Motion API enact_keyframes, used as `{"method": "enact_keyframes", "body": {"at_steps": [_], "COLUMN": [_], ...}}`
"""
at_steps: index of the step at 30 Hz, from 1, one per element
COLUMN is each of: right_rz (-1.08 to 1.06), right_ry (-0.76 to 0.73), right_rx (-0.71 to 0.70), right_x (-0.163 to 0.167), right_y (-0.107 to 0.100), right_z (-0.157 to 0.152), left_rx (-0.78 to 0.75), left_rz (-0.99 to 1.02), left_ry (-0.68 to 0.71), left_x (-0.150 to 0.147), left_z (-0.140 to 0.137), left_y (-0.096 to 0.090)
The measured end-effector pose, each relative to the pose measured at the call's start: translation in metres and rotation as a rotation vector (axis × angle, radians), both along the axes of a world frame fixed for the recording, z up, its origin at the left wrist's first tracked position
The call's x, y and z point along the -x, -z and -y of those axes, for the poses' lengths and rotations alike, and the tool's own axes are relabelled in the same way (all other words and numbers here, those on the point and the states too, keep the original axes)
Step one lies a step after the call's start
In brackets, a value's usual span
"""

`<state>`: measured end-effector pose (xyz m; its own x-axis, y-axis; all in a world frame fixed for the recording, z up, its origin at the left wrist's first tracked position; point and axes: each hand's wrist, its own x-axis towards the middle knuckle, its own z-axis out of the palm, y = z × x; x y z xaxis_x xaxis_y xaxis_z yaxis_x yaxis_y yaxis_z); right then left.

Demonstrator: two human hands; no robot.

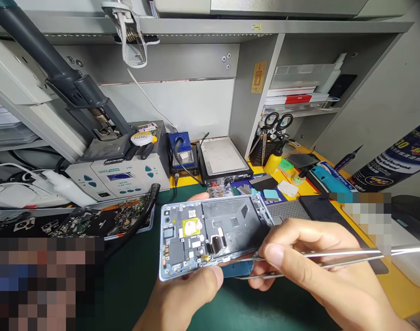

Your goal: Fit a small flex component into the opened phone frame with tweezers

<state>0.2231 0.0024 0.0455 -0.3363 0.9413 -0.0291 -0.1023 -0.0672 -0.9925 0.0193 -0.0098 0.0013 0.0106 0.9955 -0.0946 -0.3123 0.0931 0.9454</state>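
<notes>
My left hand (192, 292) is closing snugly around an opened, slim rectangular smartphone with a pale blue frame (213, 234), its thumb pressing the lower edge while fingers are showing behind the upper one. I am holding the phone tilted above the dark green work mat (127, 280), near the middle of my head view, with its grey inner plate, yellow square patch (191, 227) and dark curled flex strip (217, 243) facing me.

My right hand (316, 266) is pinching long, silver metal tweezers (348, 253) between thumb and fingers at the phone's lower right edge. The prongs are standing apart at their tips; whether they are touching the frame, I cannot tell. A flat blue piece (240, 268) is peeking out beneath the phone, between the tips.

Behind, a black heating plate with a pale flat top (225, 156) is sitting beside a blue soldering station (180, 143), and dark circuit boards (103, 220) are lying to my left.
</notes>
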Motion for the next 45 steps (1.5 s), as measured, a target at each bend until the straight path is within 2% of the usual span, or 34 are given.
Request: {"method": "enact_keyframes", "body": {"at_steps": [9,14,18,20,23,28,35,39,45], "right_rz": [-0.004,-0.034,-0.024,-0.051,-0.109,-0.093,-0.093,-0.186,-0.19], "right_ry": [-0.019,0.004,0.039,0.003,-0.092,-0.181,-0.217,-0.206,-0.184], "right_rx": [0.035,0.107,0.044,0.049,0.132,0.199,0.198,0.252,0.287], "right_x": [-0.001,-0.01,-0.02,-0.023,-0.021,-0.009,-0.007,-0.007,-0.004], "right_y": [0.002,-0.002,-0.003,0.002,0.01,0.007,0.008,0.011,0.006], "right_z": [-0.001,-0.001,-0.009,-0.015,-0.024,-0.026,-0.025,-0.025,-0.023], "left_rx": [-0.035,-0.062,-0.052,-0.099,-0.122,-0.138,-0.257,-0.33,-0.335], "left_rz": [-0.002,0.167,0.285,0.317,0.355,0.336,0.32,0.292,0.209], "left_ry": [0.018,0.072,0.045,0.062,0.085,0.091,0.108,0.089,0.082], "left_x": [0.001,-0.002,-0.001,0.001,0.005,0.007,0.003,-0.001,0.004], "left_z": [-0.001,-0.005,-0.006,-0.006,-0.006,-0.006,-0.007,-0.005,-0.004], "left_y": [0.016,0.006,-0.005,-0.007,-0.006,-0.003,-0.007,-0.007,0.0]}}
